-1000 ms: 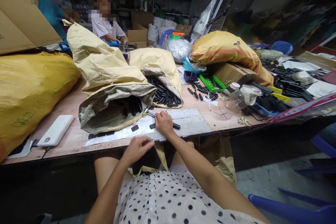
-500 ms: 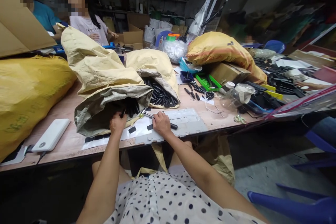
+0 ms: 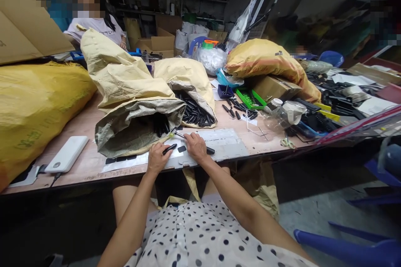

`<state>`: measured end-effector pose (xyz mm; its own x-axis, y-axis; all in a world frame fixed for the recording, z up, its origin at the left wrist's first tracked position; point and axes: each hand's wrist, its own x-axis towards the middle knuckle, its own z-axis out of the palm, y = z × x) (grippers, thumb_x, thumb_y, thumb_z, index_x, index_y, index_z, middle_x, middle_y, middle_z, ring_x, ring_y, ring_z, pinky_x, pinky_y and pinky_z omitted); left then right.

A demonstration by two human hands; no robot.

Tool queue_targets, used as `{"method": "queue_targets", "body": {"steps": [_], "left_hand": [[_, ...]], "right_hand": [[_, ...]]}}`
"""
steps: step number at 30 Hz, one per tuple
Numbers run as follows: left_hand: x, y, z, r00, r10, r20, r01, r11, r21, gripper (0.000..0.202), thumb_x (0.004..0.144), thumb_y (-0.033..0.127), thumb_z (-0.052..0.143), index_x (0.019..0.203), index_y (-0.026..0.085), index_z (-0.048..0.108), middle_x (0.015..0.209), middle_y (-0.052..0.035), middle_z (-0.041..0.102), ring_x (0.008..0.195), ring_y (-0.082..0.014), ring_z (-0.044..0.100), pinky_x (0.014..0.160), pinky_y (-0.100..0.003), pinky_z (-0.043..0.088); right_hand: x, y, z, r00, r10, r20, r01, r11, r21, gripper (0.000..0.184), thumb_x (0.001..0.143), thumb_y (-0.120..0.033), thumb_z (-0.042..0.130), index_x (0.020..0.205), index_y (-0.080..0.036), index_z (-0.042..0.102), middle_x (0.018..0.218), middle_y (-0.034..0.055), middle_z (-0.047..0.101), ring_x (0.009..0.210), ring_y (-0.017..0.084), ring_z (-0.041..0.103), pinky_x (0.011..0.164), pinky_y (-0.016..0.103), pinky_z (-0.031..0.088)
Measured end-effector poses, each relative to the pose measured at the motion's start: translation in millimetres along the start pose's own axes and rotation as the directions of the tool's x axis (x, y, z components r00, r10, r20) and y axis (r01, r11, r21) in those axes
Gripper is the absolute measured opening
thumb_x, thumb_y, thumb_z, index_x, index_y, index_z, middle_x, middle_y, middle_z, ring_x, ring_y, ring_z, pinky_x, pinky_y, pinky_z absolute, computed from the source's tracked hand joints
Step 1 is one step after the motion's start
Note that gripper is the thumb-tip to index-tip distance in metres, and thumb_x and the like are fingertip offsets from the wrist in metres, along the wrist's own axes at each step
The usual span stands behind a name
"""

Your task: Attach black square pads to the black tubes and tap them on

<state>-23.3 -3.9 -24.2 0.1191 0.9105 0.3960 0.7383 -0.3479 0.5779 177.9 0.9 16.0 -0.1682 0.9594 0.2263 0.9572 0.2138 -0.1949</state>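
Observation:
My left hand (image 3: 157, 157) is closed on a slim black handle-shaped piece (image 3: 169, 149), just in front of the open mouth of a paper sack (image 3: 125, 137). More dark pieces (image 3: 161, 125) show inside that sack. In my right hand (image 3: 196, 147) is a small hammer (image 3: 179, 134) with a metal shaft, and its black grip sticks out on the right of the hand. The hammer's yellowish head end lies close to the sack's lip. Both hands are low over a pale flat board (image 3: 224, 144) at the table's front edge.
A second sack (image 3: 184, 69) spills black pieces behind the hands. A white power bank (image 3: 67, 154) and a yellow sack (image 3: 40, 104) are at left. Toward the right are a green tray (image 3: 250, 98), a clear plastic jar (image 3: 283, 114) and scissors (image 3: 287, 143). A co-worker sits across the table.
My left hand has come out of the sack's mouth toward me and to the right, bringing a black piece. The right hand keeps the hammer in nearly the same place.

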Motion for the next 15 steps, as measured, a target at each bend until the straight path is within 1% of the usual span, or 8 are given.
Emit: {"method": "queue_targets", "body": {"steps": [4,8,13,15], "left_hand": [[0,2,1.0,0.999,-0.033,-0.008,0.033,0.999,-0.004,0.012,0.080,0.024,0.073,0.092,0.024,0.075,0.088,-0.0047,0.074,0.088,-0.0252,0.066,0.084,-0.037,0.052],[1,2,4.0,0.999,-0.047,-0.006,0.047,0.999,0.003,0.009,0.080,0.026,0.073,0.089,0.024,0.075,0.089,-0.0046,0.074,0.088,-0.0250,0.066,0.082,-0.036,0.052],[1,1,4.8,0.998,-0.056,0.006,0.056,0.998,-0.008,0.011,0.081,0.027,0.072,0.090,0.025,0.077,0.088,-0.0042,0.074,0.087,-0.0247,0.065,0.082,-0.037,0.052],[1,1,4.4,0.998,-0.055,0.010,0.055,0.998,-0.018,0.012,0.081,0.026,0.072,0.091,0.025,0.078,0.087,-0.0042,0.074,0.087,-0.0244,0.065,0.082,-0.037,0.052]], "right_hand": [[-23,0,-1,0.998,-0.013,-0.067,0.026,0.981,0.191,0.036,0.101,-0.024,0.050,0.133,-0.029,0.065,0.104,0.0060,0.069,0.098,0.020,0.063,0.085,0.028,0.050],[-42,0,0,0.997,0.010,-0.077,0.019,0.929,0.370,0.036,0.099,-0.023,0.049,0.129,-0.031,0.067,0.107,0.0028,0.071,0.100,0.019,0.066,0.087,0.028,0.053],[-55,1,-3,0.986,0.037,-0.163,0.043,0.885,0.463,0.037,0.100,-0.024,0.046,0.130,-0.028,0.068,0.110,0.0046,0.073,0.103,0.019,0.068,0.090,0.028,0.055],[-59,1,-3,0.987,0.029,-0.158,0.048,0.885,0.462,0.038,0.100,-0.025,0.045,0.130,-0.027,0.068,0.107,0.0050,0.073,0.100,0.019,0.068,0.089,0.029,0.055]]}}
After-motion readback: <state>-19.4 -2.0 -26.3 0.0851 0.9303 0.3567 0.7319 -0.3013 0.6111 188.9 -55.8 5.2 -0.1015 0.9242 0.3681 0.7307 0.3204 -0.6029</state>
